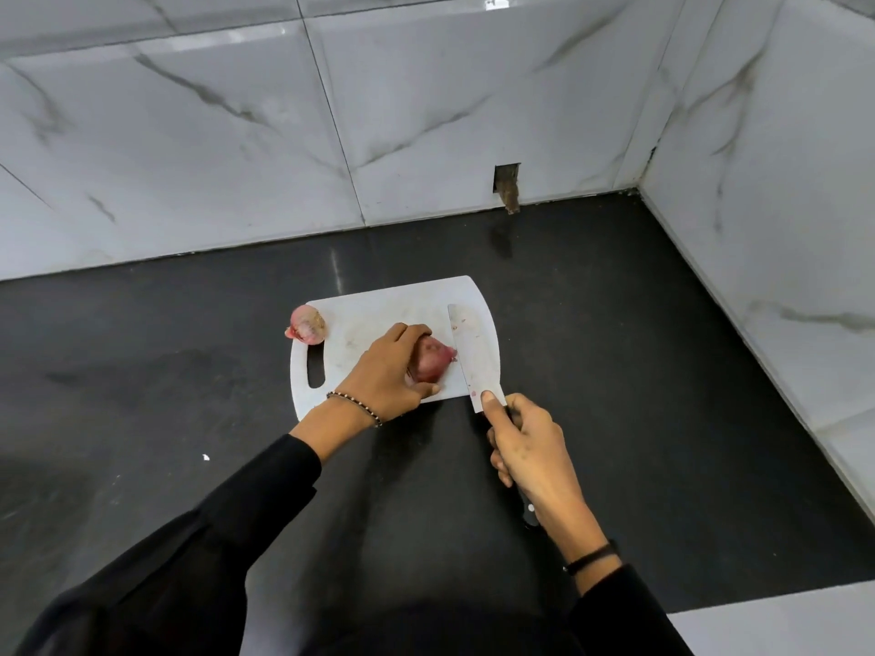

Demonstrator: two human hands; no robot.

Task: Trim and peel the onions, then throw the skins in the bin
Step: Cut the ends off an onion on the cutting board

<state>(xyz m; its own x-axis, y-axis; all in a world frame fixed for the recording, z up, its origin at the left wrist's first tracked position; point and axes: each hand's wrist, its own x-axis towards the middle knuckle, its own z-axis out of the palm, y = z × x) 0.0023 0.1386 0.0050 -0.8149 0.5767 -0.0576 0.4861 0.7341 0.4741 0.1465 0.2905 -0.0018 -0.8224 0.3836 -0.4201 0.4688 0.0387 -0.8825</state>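
Trimming step in hand. Left hand (386, 371) curls over a red onion (432, 361) on the white cutting board (379, 314), desk (615, 371) beneath. Right hand (530, 447) grips the knife (473, 357), blade at the onion's pointed end. Second onion (308, 324) touches the board's far-left corner. Next: press straight down through the tip, fingers clear; bin not in view.

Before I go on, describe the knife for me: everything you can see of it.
The knife has a broad, pale, cleaver-like blade with reddish flecks and a dark handle showing a pale rivet. The right hand grips the handle, one digit stretched onto the blade's heel. The blade runs over the right part of the white cutting board, tip away from the person, its edge at the pointed end of the red onion.
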